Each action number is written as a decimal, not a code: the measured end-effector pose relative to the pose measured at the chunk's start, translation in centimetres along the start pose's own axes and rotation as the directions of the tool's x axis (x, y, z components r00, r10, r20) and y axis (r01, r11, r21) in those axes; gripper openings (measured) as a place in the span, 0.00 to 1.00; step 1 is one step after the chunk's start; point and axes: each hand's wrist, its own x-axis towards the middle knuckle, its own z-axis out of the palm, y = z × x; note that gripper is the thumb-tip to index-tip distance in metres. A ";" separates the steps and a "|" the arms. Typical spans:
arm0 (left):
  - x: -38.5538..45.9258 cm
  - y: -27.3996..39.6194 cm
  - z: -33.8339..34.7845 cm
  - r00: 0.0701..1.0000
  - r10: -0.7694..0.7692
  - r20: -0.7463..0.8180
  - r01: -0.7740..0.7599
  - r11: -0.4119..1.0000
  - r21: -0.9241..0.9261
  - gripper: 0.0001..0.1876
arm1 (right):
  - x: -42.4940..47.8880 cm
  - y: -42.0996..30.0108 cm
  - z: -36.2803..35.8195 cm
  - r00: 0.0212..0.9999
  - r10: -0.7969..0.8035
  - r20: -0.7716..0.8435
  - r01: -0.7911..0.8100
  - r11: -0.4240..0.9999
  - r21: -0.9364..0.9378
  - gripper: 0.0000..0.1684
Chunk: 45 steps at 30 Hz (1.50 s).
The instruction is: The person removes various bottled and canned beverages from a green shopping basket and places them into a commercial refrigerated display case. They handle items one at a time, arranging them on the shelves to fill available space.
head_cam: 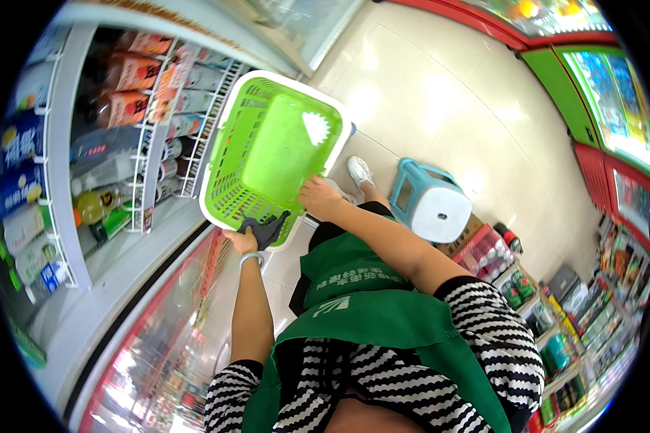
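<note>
A green plastic shopping basket (287,151) with a white rim and slotted walls is in front of me, its open top facing up towards me. Inside it I see only a white jagged-edged patch on the floor of the basket. My left hand (244,241) is at the basket's near left corner, closed on a dark grey cloth (268,228) that hangs over the rim. A light bracelet circles that wrist. My right hand (320,197) grips the near right part of the rim, its fingers partly over the inner wall.
At left, an open refrigerated cabinet holds drink bottles (124,108) on white wire racks (141,189). A blue plastic stool (439,208) with a white top stands on the pale tiled floor (411,108). Beyond it are packed drinks (485,251), stocked shelves (558,346) and a green-framed cooler (569,97).
</note>
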 end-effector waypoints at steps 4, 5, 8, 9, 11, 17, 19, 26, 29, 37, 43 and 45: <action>-0.4 0.6 -0.6 0.998 0.020 0.057 -0.014 0.994 -0.107 0.45 | -0.2 0.0 -0.3 1.000 0.000 0.007 0.001 0.999 -0.036 0.11; -0.4 0.5 -0.5 0.999 0.022 0.046 -0.017 0.993 -0.115 0.45 | -0.3 0.1 -0.1 1.000 -0.005 -0.018 0.004 1.000 -0.026 0.11; 0.2 -0.2 0.0 0.995 0.098 0.000 -0.098 0.985 -0.144 0.47 | -0.5 -0.3 -0.9 0.999 -0.002 0.032 0.003 1.000 -0.027 0.11; 0.3 0.0 -0.1 0.998 0.065 0.027 -0.060 0.987 -0.152 0.47 | -0.4 -0.2 -1.3 0.998 0.000 0.068 0.003 0.999 -0.041 0.11; 0.3 0.4 -0.4 0.996 0.002 0.085 0.012 0.986 -0.166 0.47 | -0.3 -0.3 -1.3 0.996 0.017 0.083 -0.014 0.999 -0.036 0.12; 0.3 1.5 -0.5 0.988 -0.045 0.149 0.051 0.998 -0.039 0.46 | -0.4 -0.1 -1.2 0.992 0.039 0.122 -0.031 0.997 -0.070 0.15; 0.6 0.9 -0.2 0.984 -0.036 0.174 0.037 0.999 -0.006 0.47 | 0.0 -0.3 -1.5 0.988 0.037 0.150 -0.025 0.996 -0.084 0.15; 2.4 0.8 -0.8 0.950 -0.063 0.304 0.075 0.997 -0.028 0.51 | 0.3 -0.2 -2.0 0.980 0.002 0.201 0.016 0.996 -0.091 0.15; 2.1 0.3 -0.7 0.936 -0.150 0.320 0.151 0.988 0.022 0.50 | -0.2 0.1 -1.2 0.991 -0.026 0.131 0.022 0.999 0.037 0.16; 2.5 1.2 -1.6 0.912 -0.174 0.372 0.175 0.984 0.033 0.53 | -0.3 0.1 -1.0 0.998 -0.026 0.064 0.021 0.997 0.070 0.09; 2.7 0.8 -1.1 0.938 -0.114 0.328 0.121 0.993 0.001 0.49 | -0.7 0.3 -0.8 0.999 0.034 0.035 -0.035 0.999 0.016 0.13; 3.1 1.6 -0.5 0.926 -0.082 0.369 0.112 0.992 -0.060 0.47 | -1.0 1.1 -1.0 0.993 0.097 0.065 -0.095 0.995 -0.024 0.13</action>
